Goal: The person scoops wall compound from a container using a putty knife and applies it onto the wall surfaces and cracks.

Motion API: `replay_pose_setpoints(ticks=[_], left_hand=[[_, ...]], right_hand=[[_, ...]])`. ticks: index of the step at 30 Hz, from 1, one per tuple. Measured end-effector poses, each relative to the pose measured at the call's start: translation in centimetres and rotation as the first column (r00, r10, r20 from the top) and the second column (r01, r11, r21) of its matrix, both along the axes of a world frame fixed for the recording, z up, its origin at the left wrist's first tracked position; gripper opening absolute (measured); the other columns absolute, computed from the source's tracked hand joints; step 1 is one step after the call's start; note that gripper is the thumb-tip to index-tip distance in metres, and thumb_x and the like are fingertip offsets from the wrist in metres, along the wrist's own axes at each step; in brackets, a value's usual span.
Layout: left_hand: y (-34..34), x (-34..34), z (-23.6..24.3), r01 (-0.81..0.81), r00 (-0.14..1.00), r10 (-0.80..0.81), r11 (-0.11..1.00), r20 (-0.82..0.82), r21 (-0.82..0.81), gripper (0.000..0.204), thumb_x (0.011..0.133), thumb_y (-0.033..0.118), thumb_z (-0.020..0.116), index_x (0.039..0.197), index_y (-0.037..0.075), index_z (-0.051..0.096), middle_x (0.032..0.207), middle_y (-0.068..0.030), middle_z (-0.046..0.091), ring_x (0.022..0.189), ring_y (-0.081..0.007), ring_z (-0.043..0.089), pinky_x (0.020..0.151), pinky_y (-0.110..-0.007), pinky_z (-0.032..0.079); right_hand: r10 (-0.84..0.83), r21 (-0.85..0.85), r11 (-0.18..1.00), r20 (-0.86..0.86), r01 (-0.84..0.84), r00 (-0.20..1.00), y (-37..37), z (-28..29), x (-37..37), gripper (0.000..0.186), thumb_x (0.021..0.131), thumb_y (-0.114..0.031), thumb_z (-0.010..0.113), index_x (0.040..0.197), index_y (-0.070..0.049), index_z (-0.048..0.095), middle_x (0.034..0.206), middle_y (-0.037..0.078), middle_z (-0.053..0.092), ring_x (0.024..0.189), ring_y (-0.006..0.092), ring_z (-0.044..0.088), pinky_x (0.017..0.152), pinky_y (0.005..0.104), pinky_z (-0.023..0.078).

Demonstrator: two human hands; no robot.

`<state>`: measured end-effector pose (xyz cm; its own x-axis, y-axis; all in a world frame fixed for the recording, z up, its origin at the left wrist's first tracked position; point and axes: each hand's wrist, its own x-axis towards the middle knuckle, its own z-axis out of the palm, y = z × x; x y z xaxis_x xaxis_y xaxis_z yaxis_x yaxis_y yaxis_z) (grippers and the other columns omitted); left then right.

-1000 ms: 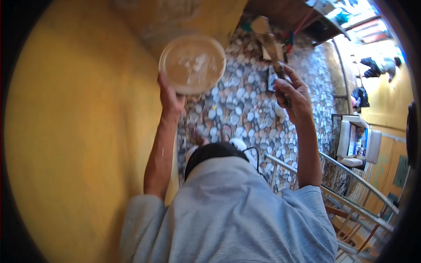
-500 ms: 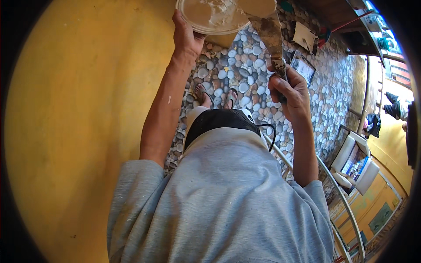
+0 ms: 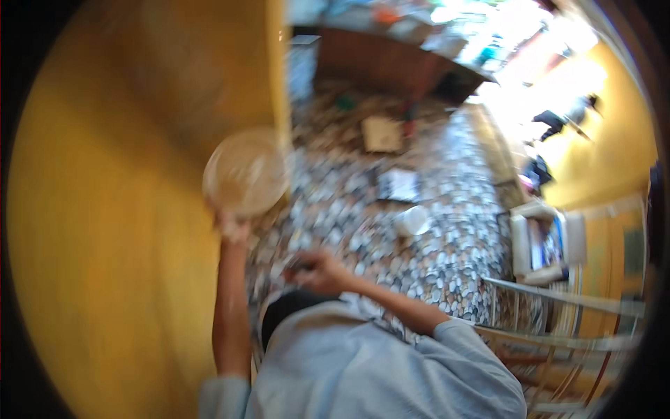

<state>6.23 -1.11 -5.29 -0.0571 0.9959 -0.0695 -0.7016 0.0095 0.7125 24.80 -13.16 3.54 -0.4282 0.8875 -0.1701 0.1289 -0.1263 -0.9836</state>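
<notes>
The picture is smeared by motion. My left hand (image 3: 230, 225) grips a round, pale plastic tub or lid (image 3: 246, 170) with beige paste in it, held close beside the yellow wall (image 3: 112, 244). Low in front of my body, my right hand (image 3: 315, 271) is closed on the dark handle of a putty knife; its blade is lost in the blur.
On the pebble-patterned floor (image 3: 453, 174) lie a beige board (image 3: 382, 133), a pale tray (image 3: 399, 184) and a white bucket (image 3: 412, 221). A dark counter (image 3: 370, 59) stands beyond. Metal rails (image 3: 565, 297) and a grey padded seat holding items (image 3: 519, 244) are at right.
My view has swung. The tub has come down and left in the picture, still in my left hand. My right hand has moved down and inward, from beside the tub to near my waist.
</notes>
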Motion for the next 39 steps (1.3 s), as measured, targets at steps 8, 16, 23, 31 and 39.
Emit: replay_pose_setpoints(ticks=[8,16,23,31,39], left_hand=[[1.1,-2.9,-1.4,0.083,0.985,-0.08,0.996,0.15,-0.02,0.066,0.09,0.057,0.038,0.14,0.014,0.029,0.143,-0.0082,0.032,0.129,-0.0282,0.035,0.104,-0.048,0.035],[2.7,-3.2,-0.7,-0.039,0.988,0.051,0.996,0.144,-0.085,0.051,0.092,0.051,0.042,0.131,0.019,0.04,0.124,-0.0063,0.051,0.115,-0.0207,0.05,0.087,-0.039,0.051],[-0.5,-5.8,-1.4,-0.051,0.989,0.072,0.987,0.132,-0.152,0.057,0.089,0.055,0.046,0.132,0.019,0.039,0.129,-0.0071,0.048,0.12,-0.0242,0.046,0.093,-0.044,0.046],[0.3,-5.8,0.6,-0.146,0.973,0.175,0.971,0.148,-0.191,0.046,0.093,0.049,0.038,0.121,0.014,0.048,0.111,-0.0047,0.058,0.101,-0.0216,0.058,0.079,-0.038,0.053],[1.5,-5.7,2.3,-0.104,0.959,0.172,0.953,0.224,-0.284,0.045,0.09,0.053,0.039,0.115,0.017,0.051,0.106,-0.0015,0.059,0.093,-0.0174,0.06,0.068,-0.034,0.054]], right_hand=[[-0.202,0.445,0.876,-0.006,0.183,0.979,-1.2,-0.9,-2.6,0.022,0.082,-0.022,0.068,0.086,-0.001,0.062,0.069,0.012,0.056,0.059,0.0168,0.05,0.056,0.0332,0.041],[-0.39,0.056,0.92,0.024,0.388,0.92,-1.7,0.2,-0.4,0.01,0.086,-0.015,0.064,0.085,-0.004,0.064,0.063,-0.003,0.056,0.055,0.0041,0.047,0.051,0.0221,0.038],[-0.28,-0.083,0.953,0.126,0.291,0.952,-3.3,-0.9,-3.2,0.018,0.088,-0.022,0.064,0.085,-0.005,0.064,0.06,-0.006,0.049,0.053,0.0025,0.044,0.048,0.0216,0.035],[-0.047,0.079,0.996,0.28,0.026,0.959,-3.0,0.0,-8.1,0.025,0.084,-0.023,0.063,0.075,0.0,0.059,0.055,0.002,0.046,0.055,0.009,0.042,0.05,0.0278,0.035],[0.253,0.291,0.891,0.32,-0.348,0.913,-3.1,0.0,-12.3,0.029,0.085,-0.025,0.062,0.082,0.004,0.056,0.065,0.018,0.053,0.059,0.0311,0.055,0.056,0.0383,0.042]])
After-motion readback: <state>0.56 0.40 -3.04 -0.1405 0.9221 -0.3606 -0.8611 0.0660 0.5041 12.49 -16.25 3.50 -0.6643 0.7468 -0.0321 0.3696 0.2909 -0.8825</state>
